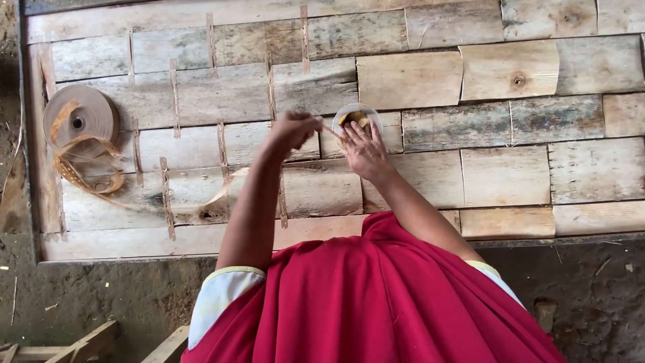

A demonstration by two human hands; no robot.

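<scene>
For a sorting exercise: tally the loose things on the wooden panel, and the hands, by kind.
Tape roll: 1
Small round container: 1
Hands: 2, left hand and right hand
Total: 4
The short strips already stuck across the panel are left out.

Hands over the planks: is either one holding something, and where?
The left hand pinches a thin stick by its near end. The right hand steadies the small bowl at its rim.
</scene>
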